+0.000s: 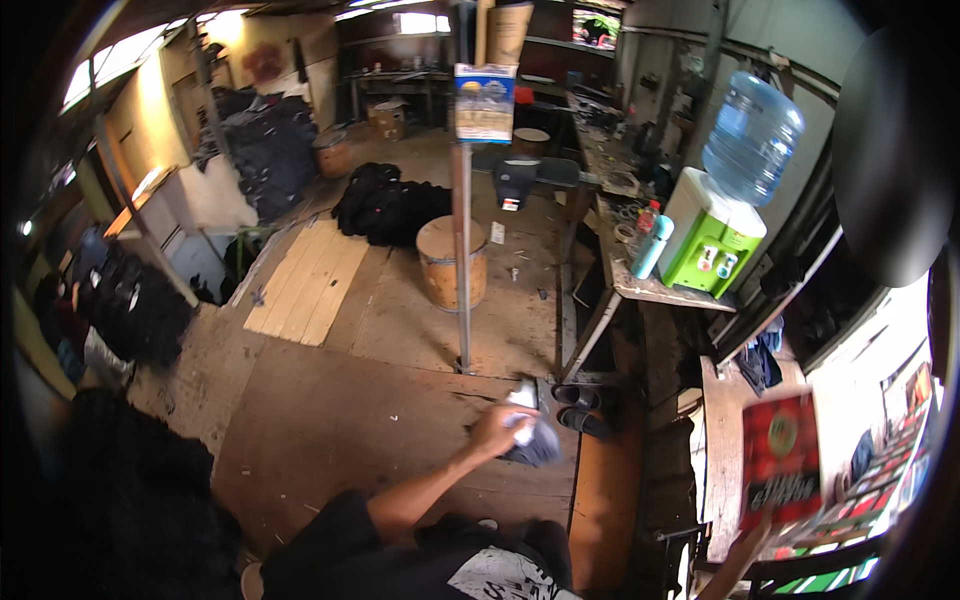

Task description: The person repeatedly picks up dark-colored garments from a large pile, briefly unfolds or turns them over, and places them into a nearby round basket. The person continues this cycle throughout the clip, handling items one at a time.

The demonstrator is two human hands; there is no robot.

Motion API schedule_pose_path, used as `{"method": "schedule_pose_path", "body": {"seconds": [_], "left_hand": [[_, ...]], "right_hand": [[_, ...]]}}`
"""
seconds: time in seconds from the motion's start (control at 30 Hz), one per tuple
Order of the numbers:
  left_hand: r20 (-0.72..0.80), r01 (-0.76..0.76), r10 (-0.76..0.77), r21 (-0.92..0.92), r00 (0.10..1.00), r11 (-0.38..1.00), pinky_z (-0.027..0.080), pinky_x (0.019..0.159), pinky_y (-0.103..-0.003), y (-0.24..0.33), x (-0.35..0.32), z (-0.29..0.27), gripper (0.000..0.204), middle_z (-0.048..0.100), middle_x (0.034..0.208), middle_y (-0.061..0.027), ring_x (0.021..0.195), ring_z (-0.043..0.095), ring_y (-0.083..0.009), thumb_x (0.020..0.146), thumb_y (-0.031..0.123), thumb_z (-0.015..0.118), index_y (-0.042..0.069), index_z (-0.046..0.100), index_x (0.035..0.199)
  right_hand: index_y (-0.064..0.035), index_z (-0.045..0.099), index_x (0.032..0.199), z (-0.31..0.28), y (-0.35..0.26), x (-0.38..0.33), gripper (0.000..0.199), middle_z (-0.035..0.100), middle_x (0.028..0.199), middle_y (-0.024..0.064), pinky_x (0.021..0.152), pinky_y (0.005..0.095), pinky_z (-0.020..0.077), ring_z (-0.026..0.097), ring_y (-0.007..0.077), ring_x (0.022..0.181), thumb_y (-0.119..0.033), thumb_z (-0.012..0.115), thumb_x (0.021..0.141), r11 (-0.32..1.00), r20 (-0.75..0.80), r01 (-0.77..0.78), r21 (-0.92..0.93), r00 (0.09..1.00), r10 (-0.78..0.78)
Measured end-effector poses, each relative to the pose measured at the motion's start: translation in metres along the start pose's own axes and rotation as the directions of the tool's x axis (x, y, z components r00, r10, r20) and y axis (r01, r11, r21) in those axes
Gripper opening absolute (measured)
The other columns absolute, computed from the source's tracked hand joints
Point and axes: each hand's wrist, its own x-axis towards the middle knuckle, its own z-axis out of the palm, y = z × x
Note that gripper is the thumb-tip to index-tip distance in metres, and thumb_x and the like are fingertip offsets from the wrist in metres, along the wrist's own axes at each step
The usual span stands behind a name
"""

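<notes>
My left hand (pixel 497 430) reaches forward over the brown board floor. Its fingers are closed on a white crumpled piece (pixel 523 410), blurred by motion. Just beyond and beneath it shows a dark grey cloth (pixel 540 447); whether the two are joined I cannot tell. Off to the right, my right hand (pixel 757 533) grips the lower edge of a red-and-black flat printed pack (pixel 782 460), held upright beside a wooden bench. Most of that hand's fingers are hidden behind the pack. A pair of dark slippers (pixel 582 410) lies right of the left hand.
A metal post (pixel 463 270) rises ahead, beside a round wooden stool (pixel 450 262). To the right, a green-and-white water dispenser (pixel 712 235) and a turquoise bottle (pixel 653 247) stand on a workbench. Dark clothing heaps (pixel 385 205) lie farther off; another black pile (pixel 130 500) sits at left.
</notes>
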Motion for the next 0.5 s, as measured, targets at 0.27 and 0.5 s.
{"method": "schedule_pose_path", "body": {"seconds": [0.27,0.5], "left_hand": [[-0.734,0.303,0.013,0.296,0.679,0.906,0.053,0.099,-0.043,-0.066,-0.028,-0.141,0.023,0.078,0.108,-0.0169,0.105,0.071,-0.03,0.096,0.015,0.072,-0.002,0.078,0.11],[-0.931,0.767,-0.006,0.298,0.365,0.568,0.054,0.093,-0.043,-0.046,-0.033,-0.144,0.019,0.077,0.105,-0.02,0.1,0.071,-0.0354,0.089,0.004,0.075,-0.001,0.079,0.106]], "right_hand": [[0.0,0.064,0.133,0.241,-0.149,0.317,0.044,0.072,0.123,0.0075,0.095,0.0345,0.0562,0.07,0.0184,0.111,-0.014,0.08,0.095,0.806,0.029,0.336,0.488,0.916,-0.399],[-0.0043,0.065,0.123,0.49,-0.232,0.539,0.033,0.071,0.114,0.006,0.085,0.0303,0.0554,0.069,0.0149,0.099,-0.007,0.078,0.093,0.748,0.105,0.345,0.566,0.871,-0.481]]}}
